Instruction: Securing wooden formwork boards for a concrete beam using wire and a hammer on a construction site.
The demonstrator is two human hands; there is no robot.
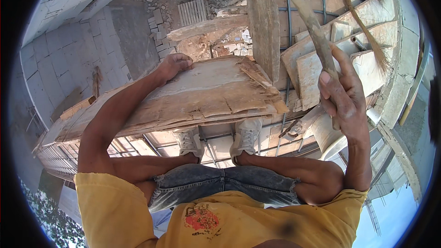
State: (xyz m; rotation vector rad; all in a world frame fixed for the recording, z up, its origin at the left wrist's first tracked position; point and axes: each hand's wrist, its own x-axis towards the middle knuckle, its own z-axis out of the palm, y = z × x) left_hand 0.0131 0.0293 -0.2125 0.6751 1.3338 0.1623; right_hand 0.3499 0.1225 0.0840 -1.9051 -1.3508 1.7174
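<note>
A worn, splintered plywood board (193, 103) lies across in front of my shoes, its right end frayed and its layers parting. My left hand (174, 66) is closed on the board's far edge, fingers curled over it. Raised at the right, my right hand (343, 94) is wrapped round the wooden handle of a hammer (311, 20). The hammer's metal head points up and away, above the upright plank (264, 27). A loose splintered strip (255, 74) rests on the board's right end.
A grid of steel bars (288, 27) runs over formwork under my shoes (246, 138). Stacked boards (321, 59), a straw brush (377, 53) and a pale bucket (327, 135) are at the right. Far below, beyond the board, lie rubble and blocks (158, 32); a block wall (59, 57) stands left.
</note>
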